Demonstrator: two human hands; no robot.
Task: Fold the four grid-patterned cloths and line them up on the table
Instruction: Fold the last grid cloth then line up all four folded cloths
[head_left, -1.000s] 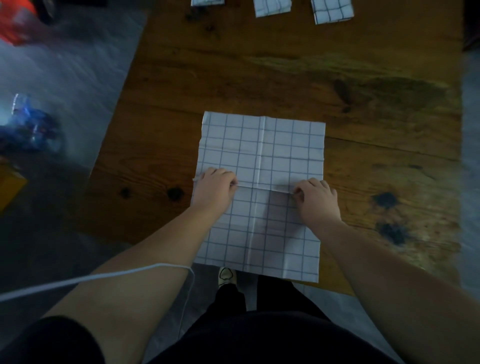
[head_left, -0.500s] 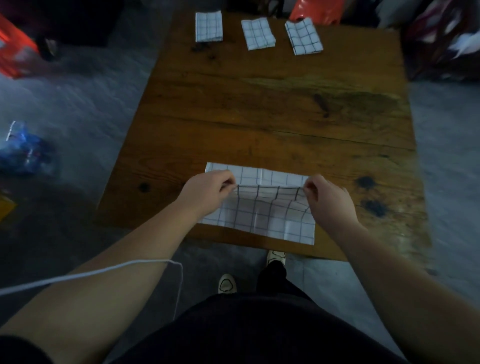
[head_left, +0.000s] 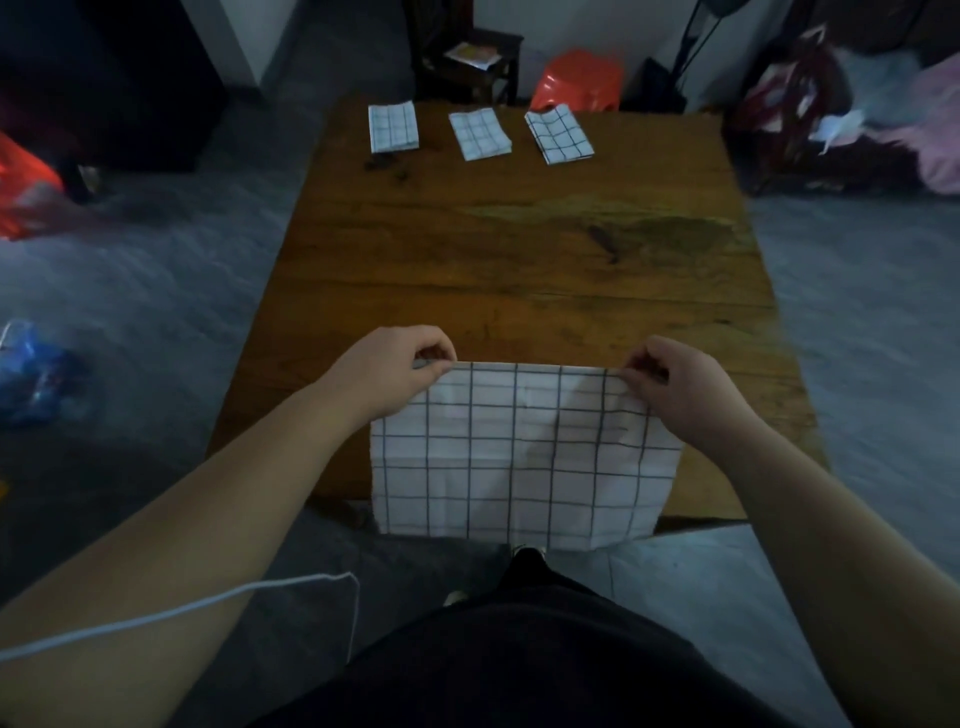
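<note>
One white, black-gridded cloth (head_left: 519, 457)

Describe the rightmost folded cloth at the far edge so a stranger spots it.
On the wooden table, three folded grid cloths line the far edge. The right-end cloth lies just before the red stool, more askew than the left cloth and middle cloth.

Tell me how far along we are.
Done: left cloth, middle cloth and right cloth lie folded in a row at the far edge of the table. In hand: the left hand and right hand pinch the fourth cloth by its far corners; it overhangs the near edge, larger than the others. Left: finish folding it and add it to the row.
</note>
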